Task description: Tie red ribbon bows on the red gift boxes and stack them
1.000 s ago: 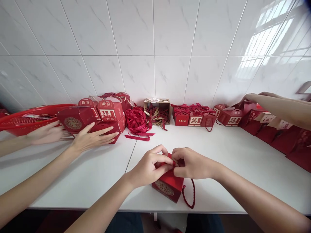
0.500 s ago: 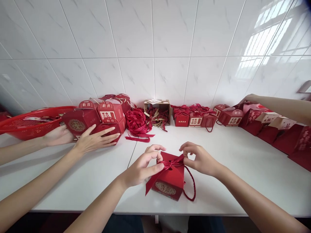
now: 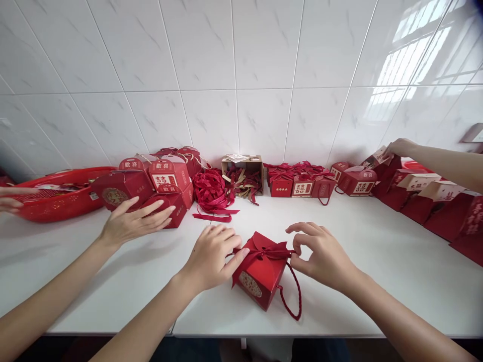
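Observation:
A small red gift box (image 3: 268, 281) sits on the white table in front of me, with a gold medallion on its side and a dark red cord handle (image 3: 300, 296) lying to its right. Across its top runs a dark red ribbon (image 3: 263, 253) tied in a bow. My left hand (image 3: 213, 256) pinches the bow's left side between thumb and curled fingers. On the other side, my right hand (image 3: 319, 254) grips the ribbon's right loop with thumb and index finger, the other fingers curved above.
A co-worker's hand (image 3: 132, 223) rests by stacked red boxes (image 3: 166, 173) at left, beside a red basket (image 3: 56, 211). Behind are a ribbon pile (image 3: 211, 188), an open carton (image 3: 260, 176) and bow-topped boxes (image 3: 281, 187). Another person's hand (image 3: 403, 147) reaches over red bags (image 3: 418, 201) at right.
The gift box has turned slightly, and my hands have moved a little apart, drawing the bow wider. One co-worker hand moved left off the boxes; the person at right lifts a bag top.

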Demonstrator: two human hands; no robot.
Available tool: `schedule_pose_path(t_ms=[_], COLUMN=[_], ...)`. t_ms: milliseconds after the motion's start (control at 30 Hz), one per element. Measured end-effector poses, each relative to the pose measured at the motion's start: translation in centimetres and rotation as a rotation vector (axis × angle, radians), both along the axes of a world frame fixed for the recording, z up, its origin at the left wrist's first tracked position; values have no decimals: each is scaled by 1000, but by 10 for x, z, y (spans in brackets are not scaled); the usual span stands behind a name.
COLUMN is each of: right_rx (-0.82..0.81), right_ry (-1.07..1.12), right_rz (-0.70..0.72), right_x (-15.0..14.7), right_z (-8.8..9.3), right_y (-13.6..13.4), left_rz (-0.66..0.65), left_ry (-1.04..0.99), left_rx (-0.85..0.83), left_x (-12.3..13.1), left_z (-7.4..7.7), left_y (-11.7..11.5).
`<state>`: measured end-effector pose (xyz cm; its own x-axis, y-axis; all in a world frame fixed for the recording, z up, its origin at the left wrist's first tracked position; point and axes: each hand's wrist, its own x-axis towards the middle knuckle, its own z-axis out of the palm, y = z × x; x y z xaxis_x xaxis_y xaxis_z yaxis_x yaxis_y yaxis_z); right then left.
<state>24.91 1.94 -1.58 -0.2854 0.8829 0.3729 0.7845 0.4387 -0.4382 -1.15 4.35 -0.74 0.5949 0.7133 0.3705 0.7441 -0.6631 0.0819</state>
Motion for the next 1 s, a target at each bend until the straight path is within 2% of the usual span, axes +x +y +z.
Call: schedule_pose_path(t_ms=[67, 167, 267, 367, 433, 533, 667, 733, 767, 800, 867, 933, 1000], right_rx=[-40, -75, -61, -127, -141, 16, 320, 262, 228, 204, 178, 189, 220], right_ry=[165, 438, 476, 565, 648, 734, 674, 558, 546, 541, 519, 463, 370], right_rz=[22, 126, 123, 113, 100, -42, -347, -525, -561, -589, -635, -634, -578], right_x=[3, 1, -8, -18, -19, -11, 5, 10, 12, 12, 9, 2, -10], right_z=[-11, -39, -69, -82, -76, -49, 6, 27, 32, 34, 24, 2, -28], right_y=[0, -5, -7, 4, 22, 68, 166, 218, 240, 259, 280, 280, 262], left_rz=[16, 101, 117, 81, 92, 167, 239, 227, 218, 210, 207, 210, 209], left_ry=[-72, -215, -337, -529, -707, -858, -808, -795, -800, -809, -826, -819, -789], left_rx=[-126, -254, -332, -415, -467, -560, -657, -674, -681, -689, -700, -693, -675], left_x=[4, 13, 24, 31, 32, 27, 21, 20, 20, 19, 18, 16, 15], left_z=[-6, -18, -28, -40, -50, -67, -81, -84, -85, -85, -86, -87, -89], left_y=[2, 7, 18, 35, 46, 59, 70, 73, 75, 77, 79, 79, 78])
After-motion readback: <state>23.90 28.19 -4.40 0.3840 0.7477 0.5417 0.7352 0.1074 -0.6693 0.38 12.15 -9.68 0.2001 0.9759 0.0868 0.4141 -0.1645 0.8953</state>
